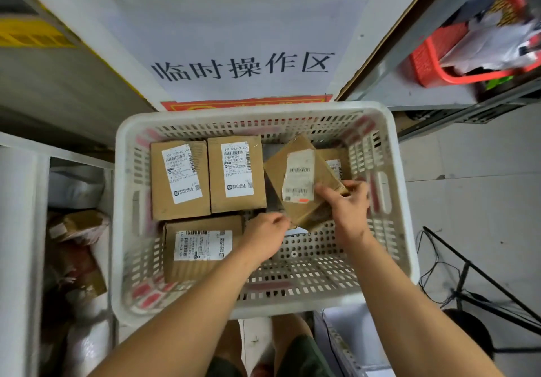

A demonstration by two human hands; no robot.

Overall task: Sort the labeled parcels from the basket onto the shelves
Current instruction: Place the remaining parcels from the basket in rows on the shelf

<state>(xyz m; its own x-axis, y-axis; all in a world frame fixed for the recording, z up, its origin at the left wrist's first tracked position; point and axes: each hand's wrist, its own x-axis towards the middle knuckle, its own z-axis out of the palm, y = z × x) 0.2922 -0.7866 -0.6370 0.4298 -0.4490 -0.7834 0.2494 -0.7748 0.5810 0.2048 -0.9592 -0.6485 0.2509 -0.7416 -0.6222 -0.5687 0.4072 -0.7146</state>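
Inside the white slotted basket [123, 230], head view: both hands are reaching in. The right hand [348, 204] is gripping the near right corner of a tilted brown parcel [298, 177], fingers [355, 186] clamped on its edge, label facing up, parcel raised at an angle above the basket floor. The left hand [265, 236] is sitting at the parcel's lower left corner, fingers curled toward it; cannot tell whether they are actually pinching the box or just touching it. Motion blur is softening both hands and the lifted parcel.

Three more labelled parcels are lying flat in the basket: one at back left [178, 180], one just beside it at back middle [235, 174], touching side by side, and one in front of them at the left [202, 248], partly covered by the left forearm. A fifth box [336, 163] is showing partly behind the tilted parcel, against the right wall.

Beyond the basket, a white floor sign [243, 66] with black characters is lying flat. A red basket [433, 63] with white bags is sitting on a shelf at upper right. Wrapped packages [76, 227] are piling in a shelf compartment at left.
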